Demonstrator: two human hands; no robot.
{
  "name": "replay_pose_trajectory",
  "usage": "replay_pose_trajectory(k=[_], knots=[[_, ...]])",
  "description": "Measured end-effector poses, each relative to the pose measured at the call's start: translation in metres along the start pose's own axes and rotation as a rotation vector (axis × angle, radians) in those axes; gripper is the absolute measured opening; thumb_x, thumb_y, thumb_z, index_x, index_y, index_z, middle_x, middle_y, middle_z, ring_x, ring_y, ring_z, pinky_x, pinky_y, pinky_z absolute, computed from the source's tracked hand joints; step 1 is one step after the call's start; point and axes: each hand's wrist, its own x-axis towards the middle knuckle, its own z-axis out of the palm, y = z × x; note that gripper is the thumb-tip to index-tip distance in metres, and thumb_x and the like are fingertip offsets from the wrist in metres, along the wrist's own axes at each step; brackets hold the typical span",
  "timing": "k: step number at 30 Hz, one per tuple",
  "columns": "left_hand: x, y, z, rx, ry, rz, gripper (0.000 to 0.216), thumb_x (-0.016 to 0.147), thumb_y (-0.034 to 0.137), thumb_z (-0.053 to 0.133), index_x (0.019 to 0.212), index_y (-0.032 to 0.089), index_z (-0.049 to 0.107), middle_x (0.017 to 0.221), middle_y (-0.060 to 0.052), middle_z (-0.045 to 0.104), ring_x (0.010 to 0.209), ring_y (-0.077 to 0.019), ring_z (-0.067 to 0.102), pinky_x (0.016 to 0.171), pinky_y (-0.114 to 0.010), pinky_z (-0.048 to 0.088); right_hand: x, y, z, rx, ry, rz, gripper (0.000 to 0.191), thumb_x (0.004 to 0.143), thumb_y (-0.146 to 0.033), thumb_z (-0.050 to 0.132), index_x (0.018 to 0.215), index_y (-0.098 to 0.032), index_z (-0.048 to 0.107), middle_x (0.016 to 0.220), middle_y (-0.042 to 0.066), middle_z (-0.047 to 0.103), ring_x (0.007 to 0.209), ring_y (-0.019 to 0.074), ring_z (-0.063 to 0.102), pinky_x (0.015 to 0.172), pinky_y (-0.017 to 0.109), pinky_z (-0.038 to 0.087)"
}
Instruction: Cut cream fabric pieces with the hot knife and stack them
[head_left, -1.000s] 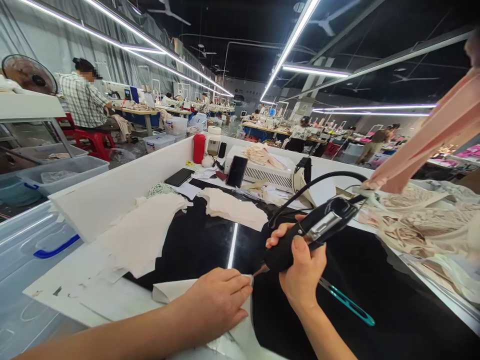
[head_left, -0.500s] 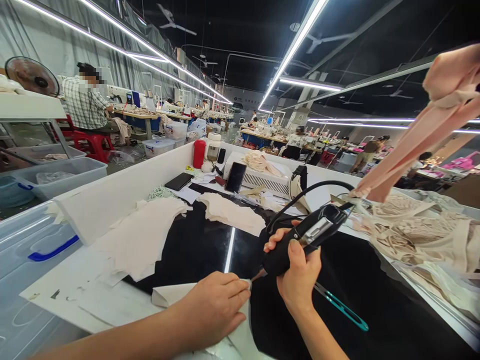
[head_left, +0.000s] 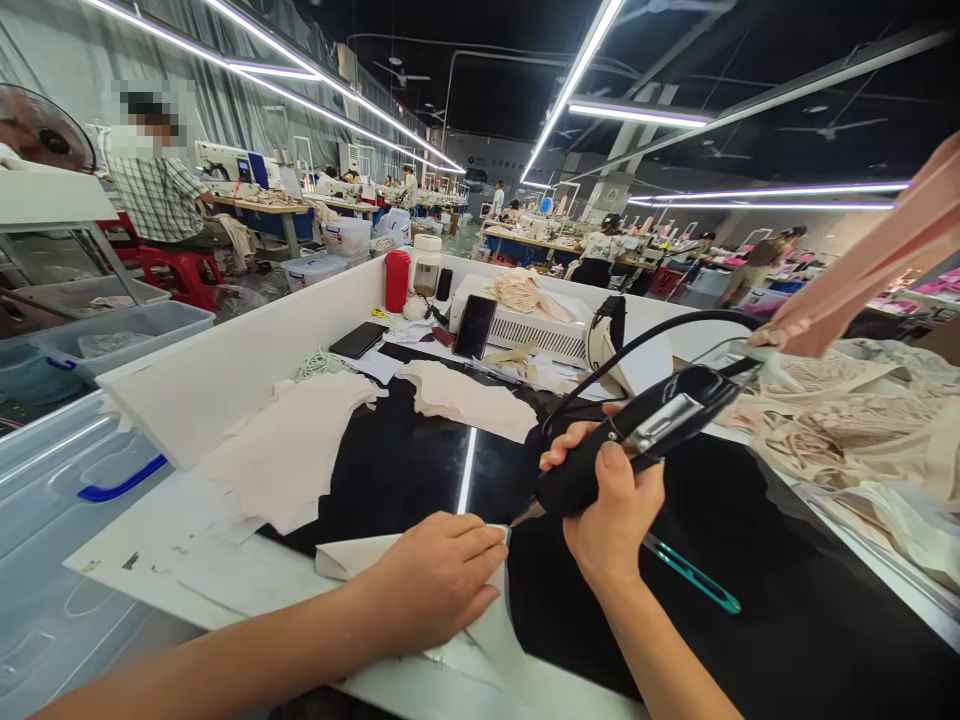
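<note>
Your view has dipped slightly; little has shifted on the counter [head_left: 225, 365]. Towards its near edge, your right hand [head_left: 609, 515] wraps the black power tool [head_left: 645, 432], likely stiff, weighty: hold its body, off the tip [head_left: 529, 514]. Your left hand [head_left: 439, 572] presses a pale sheet [head_left: 499, 635], pinching or not unclear; probably floppy, so take its edge. Black sheeting [head_left: 787, 590] lies beneath; past the left edge sits a person [head_left: 157, 195].

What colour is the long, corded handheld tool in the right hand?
The tool is mostly black, with a silvery side piece; the head view shows it.
</note>
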Motion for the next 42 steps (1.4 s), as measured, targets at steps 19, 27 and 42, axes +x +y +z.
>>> replay_pose_trajectory(k=[19,27,42], knots=[[0.0005,0.0005,-0.0010,0.022,0.030,0.011,0.032,0.112,0.028,0.052,0.131,0.009,0.069,0.130,-0.011,0.077,0.115,-0.0251,0.071,0.090,-0.038,0.061,-0.0045,0.0074,-0.0026,0.026,-0.044,-0.017,0.041,0.084,-0.045,0.086,0.110,-0.027,0.060,0.079,-0.005,0.069,0.062,0.0132,0.064,0.056,0.027,0.057],[-0.0014,-0.0013,0.0030,0.046,0.038,0.033,0.034,0.113,0.029,0.050,0.132,0.008,0.069,0.132,-0.012,0.076,0.117,-0.0248,0.071,0.091,-0.038,0.061,-0.0043,0.0066,-0.0023,-0.015,-0.053,-0.038,0.036,0.089,-0.042,0.082,0.114,-0.028,0.060,0.080,-0.005,0.069,0.062,0.0133,0.064,0.057,0.028,0.058],[-0.0050,-0.0021,0.0084,0.066,0.017,0.041,0.035,0.113,0.028,0.051,0.135,0.009,0.070,0.136,-0.011,0.075,0.124,-0.0227,0.071,0.101,-0.037,0.062,-0.0058,0.0081,0.0029,-0.015,-0.054,-0.032,0.037,0.089,-0.042,0.082,0.115,-0.028,0.060,0.079,-0.006,0.069,0.062,0.0133,0.064,0.059,0.029,0.058]])
